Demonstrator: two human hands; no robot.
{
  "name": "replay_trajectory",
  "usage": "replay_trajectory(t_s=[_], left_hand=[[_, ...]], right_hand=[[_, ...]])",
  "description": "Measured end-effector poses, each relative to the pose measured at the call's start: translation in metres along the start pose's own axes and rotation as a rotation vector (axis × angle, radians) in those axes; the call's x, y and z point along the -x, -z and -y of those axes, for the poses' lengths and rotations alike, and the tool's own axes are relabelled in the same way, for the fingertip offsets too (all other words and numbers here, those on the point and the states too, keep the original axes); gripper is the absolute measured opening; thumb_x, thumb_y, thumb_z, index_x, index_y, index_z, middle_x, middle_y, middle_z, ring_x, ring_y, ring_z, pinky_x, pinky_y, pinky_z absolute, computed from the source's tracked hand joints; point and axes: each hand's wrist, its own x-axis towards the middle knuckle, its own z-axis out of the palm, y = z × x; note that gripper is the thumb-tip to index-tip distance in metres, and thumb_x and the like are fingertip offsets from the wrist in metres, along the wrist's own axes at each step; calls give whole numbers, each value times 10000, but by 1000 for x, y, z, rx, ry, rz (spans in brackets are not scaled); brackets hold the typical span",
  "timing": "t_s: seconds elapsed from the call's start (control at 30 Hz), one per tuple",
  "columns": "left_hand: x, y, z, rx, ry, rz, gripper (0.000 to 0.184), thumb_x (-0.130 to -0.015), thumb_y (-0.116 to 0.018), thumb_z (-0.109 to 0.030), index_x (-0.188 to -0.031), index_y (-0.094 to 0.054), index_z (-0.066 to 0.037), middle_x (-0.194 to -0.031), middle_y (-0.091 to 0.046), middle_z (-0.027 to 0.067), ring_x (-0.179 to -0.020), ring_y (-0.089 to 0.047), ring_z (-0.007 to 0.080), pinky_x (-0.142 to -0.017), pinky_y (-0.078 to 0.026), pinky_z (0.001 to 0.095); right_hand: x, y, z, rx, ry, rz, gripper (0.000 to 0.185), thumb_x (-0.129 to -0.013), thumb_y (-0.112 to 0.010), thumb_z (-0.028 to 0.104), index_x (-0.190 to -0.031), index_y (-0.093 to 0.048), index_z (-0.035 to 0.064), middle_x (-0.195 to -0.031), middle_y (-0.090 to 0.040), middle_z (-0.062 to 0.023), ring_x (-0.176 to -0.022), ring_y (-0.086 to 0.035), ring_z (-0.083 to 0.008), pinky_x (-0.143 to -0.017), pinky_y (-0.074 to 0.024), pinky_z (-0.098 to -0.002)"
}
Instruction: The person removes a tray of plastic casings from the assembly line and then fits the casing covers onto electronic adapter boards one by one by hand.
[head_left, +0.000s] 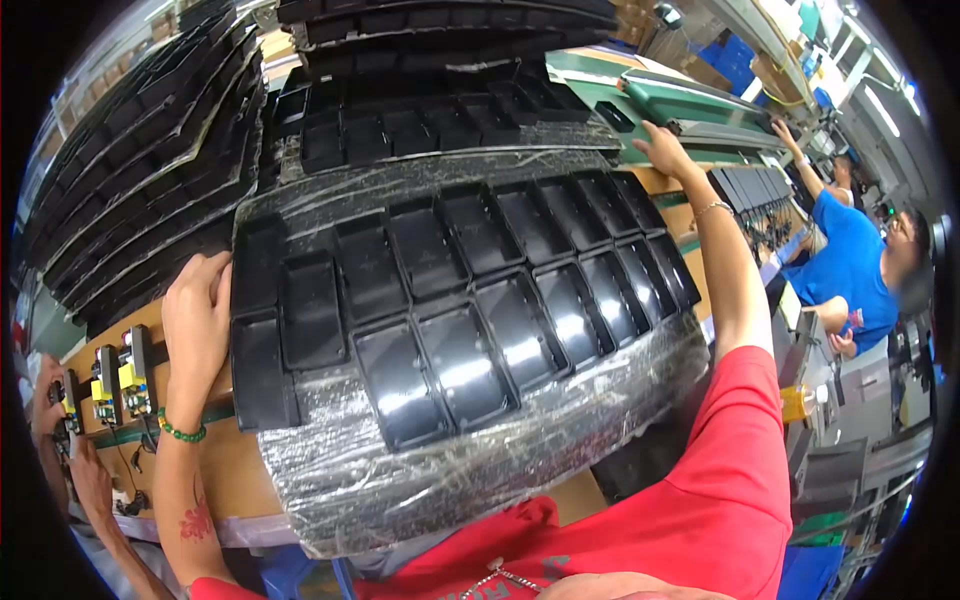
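Black plastic shells [430, 250], rectangular and open-topped, lie in two uneven rows on a board wrapped in clear film [480, 450] in front of me. My left hand [198, 310] is at the board's left edge with its fingers curled, right beside the outermost shells; whether they grip anything is hidden. Stretched out past the far right corner, my right hand [665, 152] has its fingers apart and holds nothing. Nearest to it is a single black shell [613, 117] on the green conveyor belt [640, 100], apart from the fingers.
Tall stacks of black shells on layered sheets [150, 150] rise at the left and back. Small yellow-and-black assemblies [122, 375] stand on the left bench, near another person's hands [90, 475]. A person in blue [845, 260] sits at the right, beside a row of black units [750, 200].
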Motion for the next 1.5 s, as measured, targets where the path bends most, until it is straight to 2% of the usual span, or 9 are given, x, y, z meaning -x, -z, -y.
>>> replay_trajectory(t_s=[0.13, 0.27, 0.43, 0.53, 0.67, 0.97, 1.2, 1.27, 1.5], left_hand=[[-3, 0, -5, 35, 91, 15, 156, -931, -650, -50, -1047, -700, 40, -742, -508, 173, -652, -533, 342, -633, -421, 422], [-3, -2, -5, 84, 141, 27, 164, -929, -647, -55, -1048, -700, 45, -738, -512, 172, -656, -532, 334, -649, -424, 415], [-5, 2, -11, 74, 184, 70, 179, -930, -647, -77, -1048, -698, 47, -749, -527, 172, -672, -537, 330, -667, -427, 412], [-4, 0, -8, 66, 163, 62, 183, -931, -647, -87, -1046, -700, 44, -752, -534, 172, -675, -542, 332, -670, -430, 414], [-5, 4, -12, 59, 192, 68, 174, -933, -645, -94, -1035, -706, 33, -777, -569, 171, -692, -572, 343, -676, -445, 425], [-2, 1, -6, 10, 133, 28, 164, -936, -643, -113, -1008, -711, 18, -817, -617, 164, -759, -627, 375, -700, -475, 449], [-2, 3, -7, 1, 122, 46, 177, -941, -631, -146, -999, -724, -8, -825, -635, 159, -781, -645, 380, -710, -494, 471], [-1, 4, -6, 19, 119, 46, 183, -938, -635, -155, -1002, -727, -11, -833, -641, 162, -803, -650, 384, -722, -498, 480], [-3, -10, 8, -6, 5, -15, 228, -943, -622, -204, -1023, -738, -24, -952, -690, 160, -951, -660, 382, -827, -521, 468]], right_hand=[[-54, -49, -43, -69, -213, 201, 847, -964, -566, 607, -1603, -261, 141, -1441, -386, -440, -1348, -417, -582, -1135, -371, -550], [-70, -70, -53, 7, -241, 252, 796, -942, -535, 684, -1565, -355, 223, -1421, -399, -457, -1353, -408, -586, -1142, -361, -564], [-80, -91, -69, 85, -102, 125, 677, -912, -698, 513, -1243, -574, -64, -1187, -576, -434, -1099, -611, -561, -953, -521, -538], [-64, -73, -55, 56, -60, 41, 493, -842, -793, 395, -925, -718, -85, -922, -685, -362, -916, -698, -477, -849, -557, -510], [-38, -24, -18, -75, -103, 37, 369, -738, -826, 286, -797, -734, -66, -832, -692, -337, -873, -716, -442, -855, -557, -477], [6, 118, 51, -308, -219, -653, 702, -819, -802, 472, -1252, -584, -35, -1121, -710, -244, -1052, -697, -326, -947, -522, -380], [3, 194, 234, -621, 157, -624, 760, -831, -836, 445, -1356, -543, -19, -1221, -690, -198, -1143, -668, -231, -947, -529, -332], [13, 212, 275, -721, 117, -596, 664, -838, -800, 363, -1319, -518, 2, -1150, -688, -275, -1129, -679, -364, -982, -525, -410], [24, 208, 366, -817, 435, -384, 581, -868, -792, 289, -1286, -547, -33, -1129, -684, -225, -1023, -686, -286, -892, -539, -366]])
